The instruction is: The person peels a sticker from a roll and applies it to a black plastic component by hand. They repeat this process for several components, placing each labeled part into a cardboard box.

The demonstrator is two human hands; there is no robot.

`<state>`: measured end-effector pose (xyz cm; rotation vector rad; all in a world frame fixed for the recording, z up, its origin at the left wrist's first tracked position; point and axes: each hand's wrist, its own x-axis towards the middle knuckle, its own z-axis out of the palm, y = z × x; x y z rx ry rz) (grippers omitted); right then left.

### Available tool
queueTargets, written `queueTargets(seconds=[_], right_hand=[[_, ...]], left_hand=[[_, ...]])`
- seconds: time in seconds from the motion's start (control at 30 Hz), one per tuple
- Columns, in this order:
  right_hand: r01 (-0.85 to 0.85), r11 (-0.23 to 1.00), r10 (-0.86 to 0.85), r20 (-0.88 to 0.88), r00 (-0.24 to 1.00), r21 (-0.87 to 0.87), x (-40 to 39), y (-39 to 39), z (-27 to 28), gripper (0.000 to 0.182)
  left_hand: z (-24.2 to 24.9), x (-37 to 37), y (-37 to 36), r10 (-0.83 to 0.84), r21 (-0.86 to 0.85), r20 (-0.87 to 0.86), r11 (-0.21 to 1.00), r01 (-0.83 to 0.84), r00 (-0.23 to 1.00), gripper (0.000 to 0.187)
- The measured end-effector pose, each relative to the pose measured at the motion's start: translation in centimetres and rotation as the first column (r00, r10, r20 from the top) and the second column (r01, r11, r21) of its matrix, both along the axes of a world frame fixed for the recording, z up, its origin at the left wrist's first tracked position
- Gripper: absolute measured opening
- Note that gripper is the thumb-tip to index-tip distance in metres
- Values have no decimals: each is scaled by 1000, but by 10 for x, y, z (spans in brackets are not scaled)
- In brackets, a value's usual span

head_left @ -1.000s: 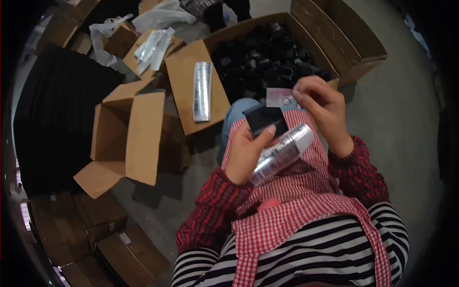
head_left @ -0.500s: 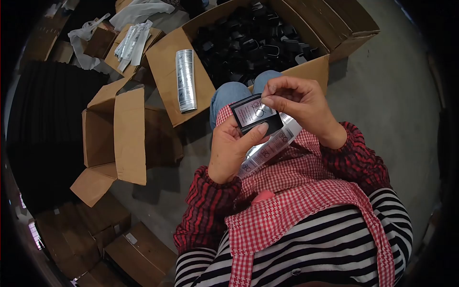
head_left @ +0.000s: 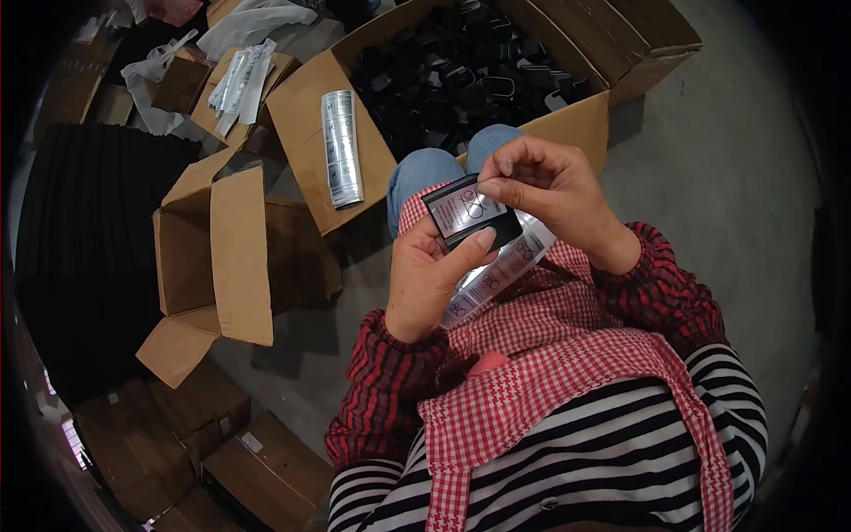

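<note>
My left hand point(head_left: 424, 282) grips a flat black plastic piece point(head_left: 508, 232) above my lap, thumb across its near side. A silver label point(head_left: 455, 212) with printed text and circular marks lies on the piece's upper face. My right hand point(head_left: 560, 188) is closed in a pinch at the label's right end, thumb and forefinger together there; the fingertips partly hide that corner. Under the piece, a strip of silver labels point(head_left: 498, 276) lies across my checked apron point(head_left: 496, 324).
An open carton point(head_left: 567, 133) full of black plastic pieces point(head_left: 461, 84) stands before my knees. Another label strip point(head_left: 341, 146) rests on its flap. To the left are an open box point(head_left: 244, 257), a stack of black material point(head_left: 89, 257), more label strips point(head_left: 241, 82) and closed cartons point(head_left: 266, 465).
The view has shifted slightly. Both hands keep their hold on the piece and the label end, with only a very small movement of the right hand.
</note>
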<state>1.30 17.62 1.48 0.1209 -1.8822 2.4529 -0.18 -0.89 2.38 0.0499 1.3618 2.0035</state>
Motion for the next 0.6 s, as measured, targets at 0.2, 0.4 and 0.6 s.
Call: queueTargets(seconds=[0.2,0.4,0.6], right_hand=[[-7,1000,8,17,1000,-9,0,1,-2,11],[-6,1000,6,17,1000,20,0,1,-2,12],[-13,1000,12,32,999,20,1,1,-1,13]], left_hand=[[-2,0,0,-1,11,15,1000,1,1000,31],[1,0,1,10,-19,8,1000,-10,1000,29],[2,1,1,14,-24,11,1000,-14,1000,29]])
